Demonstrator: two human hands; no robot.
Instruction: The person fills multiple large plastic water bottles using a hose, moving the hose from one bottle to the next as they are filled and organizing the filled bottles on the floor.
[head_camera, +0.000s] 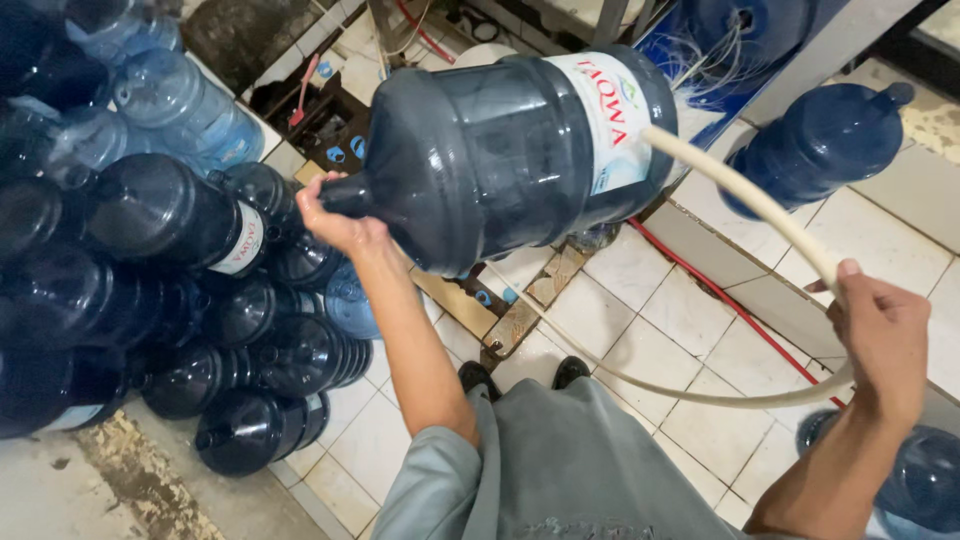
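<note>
My left hand (335, 222) grips the neck of a large dark blue water jug (500, 150) and holds it up on its side, its base pointing right. The jug carries a white label. My right hand (880, 330) is closed around a cream hose (745, 195), whose end reaches the jug's base. The rest of the hose loops down in front of my grey shirt and across the tiled floor.
A stack of several dark jugs (150, 290) lies on its side at the left. Another jug (820, 145) rests at the upper right and one (925, 480) at the lower right. A red hose (735, 310) crosses the white tiled floor (680, 330).
</note>
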